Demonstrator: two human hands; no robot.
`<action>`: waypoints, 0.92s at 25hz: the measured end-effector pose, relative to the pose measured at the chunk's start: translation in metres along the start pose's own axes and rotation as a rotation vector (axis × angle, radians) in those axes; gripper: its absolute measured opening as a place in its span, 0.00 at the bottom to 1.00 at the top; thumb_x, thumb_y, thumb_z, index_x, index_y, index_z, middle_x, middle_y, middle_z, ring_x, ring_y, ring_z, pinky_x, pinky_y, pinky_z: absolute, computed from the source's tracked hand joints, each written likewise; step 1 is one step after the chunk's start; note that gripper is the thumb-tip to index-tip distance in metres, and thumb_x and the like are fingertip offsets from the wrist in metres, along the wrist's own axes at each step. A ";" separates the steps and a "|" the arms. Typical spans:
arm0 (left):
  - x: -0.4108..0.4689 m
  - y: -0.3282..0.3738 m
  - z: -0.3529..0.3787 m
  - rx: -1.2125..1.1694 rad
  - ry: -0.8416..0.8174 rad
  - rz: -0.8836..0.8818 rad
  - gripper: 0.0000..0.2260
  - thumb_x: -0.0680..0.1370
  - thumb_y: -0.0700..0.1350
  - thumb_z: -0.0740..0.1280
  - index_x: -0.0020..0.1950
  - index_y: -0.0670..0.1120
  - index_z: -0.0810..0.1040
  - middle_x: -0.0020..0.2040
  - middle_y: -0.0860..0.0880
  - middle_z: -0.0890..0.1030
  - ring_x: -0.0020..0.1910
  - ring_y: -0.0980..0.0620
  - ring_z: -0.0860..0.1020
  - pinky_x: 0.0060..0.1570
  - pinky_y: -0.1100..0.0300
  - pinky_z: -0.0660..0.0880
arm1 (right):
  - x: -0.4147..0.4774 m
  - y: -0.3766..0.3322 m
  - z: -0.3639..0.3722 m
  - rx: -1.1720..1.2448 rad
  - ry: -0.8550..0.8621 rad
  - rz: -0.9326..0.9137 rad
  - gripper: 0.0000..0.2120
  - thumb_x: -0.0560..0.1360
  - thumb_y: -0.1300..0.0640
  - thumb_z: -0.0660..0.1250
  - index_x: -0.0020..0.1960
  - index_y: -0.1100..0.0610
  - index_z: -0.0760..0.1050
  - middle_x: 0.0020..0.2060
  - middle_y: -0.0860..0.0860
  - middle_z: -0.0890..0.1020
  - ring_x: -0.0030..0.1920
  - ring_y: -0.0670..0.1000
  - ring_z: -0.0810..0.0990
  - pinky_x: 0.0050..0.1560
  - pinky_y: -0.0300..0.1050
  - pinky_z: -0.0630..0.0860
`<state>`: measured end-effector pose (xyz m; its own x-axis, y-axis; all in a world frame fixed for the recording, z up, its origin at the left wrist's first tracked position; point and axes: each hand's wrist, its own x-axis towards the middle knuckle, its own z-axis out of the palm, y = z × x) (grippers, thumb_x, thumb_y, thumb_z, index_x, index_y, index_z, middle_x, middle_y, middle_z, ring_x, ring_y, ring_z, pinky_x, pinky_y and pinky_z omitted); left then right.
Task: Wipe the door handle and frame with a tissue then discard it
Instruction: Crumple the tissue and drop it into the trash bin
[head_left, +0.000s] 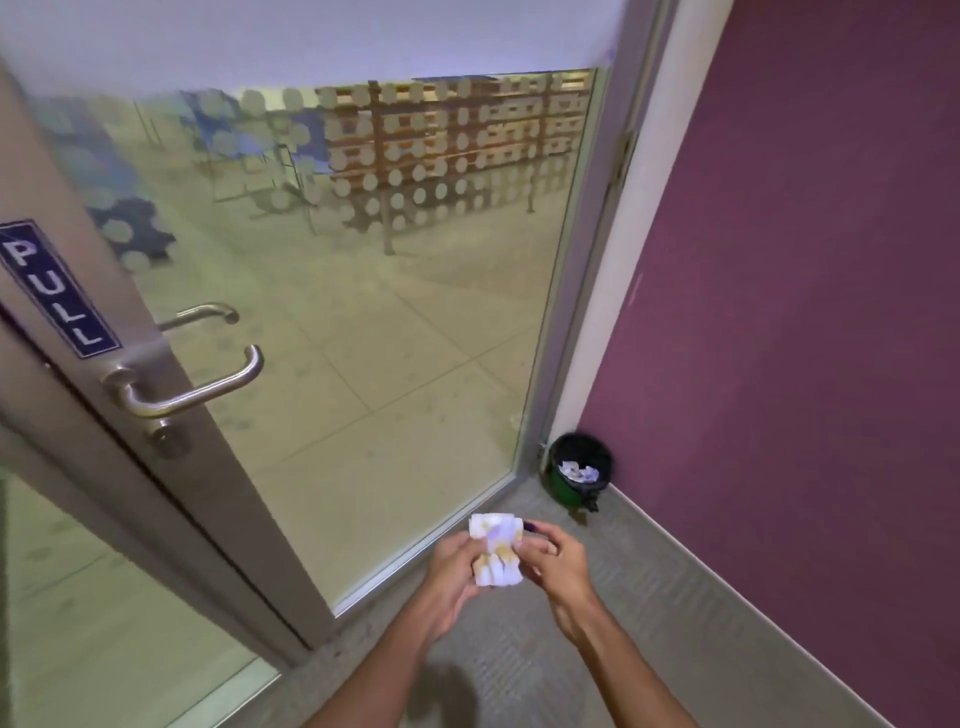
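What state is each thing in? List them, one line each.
Door: open, swung inward.
Door handle: level, untouched.
Tissue: crumpled, held in both hands.
Left hand: fingers closed on the tissue.
Right hand: fingers pinching the tissue.
Bin: upright, uncovered, paper scraps inside.

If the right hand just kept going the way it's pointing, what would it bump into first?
The right hand points up-left in the picture, so it would first meet the tissue it already pinches, then the left hand. Beyond those probably the glass panel; depth is unclear.
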<state>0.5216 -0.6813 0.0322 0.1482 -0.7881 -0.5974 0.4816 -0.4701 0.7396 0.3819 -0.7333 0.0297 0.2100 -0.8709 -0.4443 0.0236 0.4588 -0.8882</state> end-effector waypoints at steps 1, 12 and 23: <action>0.009 -0.002 0.015 0.088 0.004 0.024 0.05 0.79 0.35 0.65 0.51 0.41 0.80 0.39 0.47 0.85 0.34 0.52 0.83 0.32 0.62 0.76 | 0.007 -0.005 -0.016 0.033 0.024 0.012 0.15 0.72 0.73 0.69 0.58 0.66 0.76 0.38 0.59 0.83 0.33 0.50 0.82 0.33 0.40 0.79; 0.093 0.006 0.148 0.343 -0.126 0.101 0.17 0.73 0.28 0.71 0.59 0.41 0.78 0.51 0.42 0.84 0.44 0.48 0.84 0.36 0.56 0.81 | 0.071 -0.049 -0.133 -0.027 0.099 0.082 0.06 0.73 0.63 0.72 0.49 0.61 0.80 0.33 0.52 0.82 0.30 0.47 0.80 0.31 0.38 0.77; 0.244 0.067 0.201 0.054 -0.104 -0.251 0.09 0.81 0.39 0.61 0.55 0.34 0.75 0.52 0.33 0.81 0.44 0.37 0.83 0.42 0.51 0.84 | 0.217 -0.098 -0.172 -0.201 0.254 -0.010 0.11 0.73 0.74 0.66 0.47 0.62 0.83 0.44 0.58 0.85 0.43 0.52 0.82 0.43 0.41 0.79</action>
<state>0.4166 -0.9849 -0.0018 -0.0609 -0.6794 -0.7312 0.4453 -0.6741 0.5893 0.2574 -0.9978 0.0004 -0.0409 -0.9031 -0.4275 -0.1745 0.4277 -0.8869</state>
